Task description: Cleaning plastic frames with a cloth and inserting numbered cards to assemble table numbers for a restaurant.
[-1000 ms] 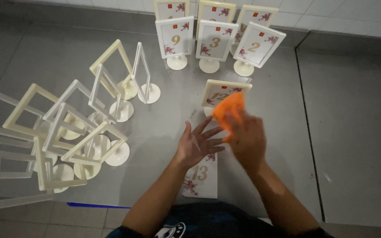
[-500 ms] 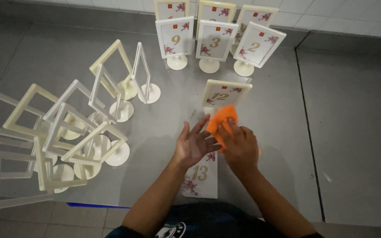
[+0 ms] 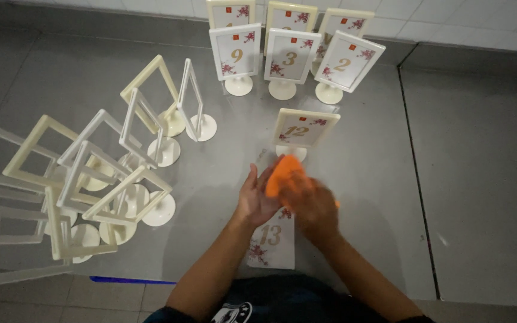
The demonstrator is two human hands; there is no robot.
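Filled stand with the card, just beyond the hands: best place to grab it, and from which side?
Probably the frame's top edge, from above: the card stand sits upright, tilted back, on a small round foot, with its top rail free. The left hand and the right hand, holding the orange cloth, crowd its near side.

- The left hand (image 3: 257, 200) lies open, fingers (image 3: 252, 179) spread, on the grey worktop (image 3: 360, 179).
- The right hand (image 3: 311, 206) presses an orange cloth (image 3: 282, 173) against the left hand's fingers; it is blurred.
- A flat card (image 3: 273, 239) with red flowers lies under both hands.
- Just beyond the cloth, a tilted framed card (image 3: 303, 128) stands on its round base.
- Further back, six more framed cards (image 3: 288, 57) stand upright in two rows near the wall.
- To the left, empty frames (image 3: 97, 173) crowd together, several leaning across each other.
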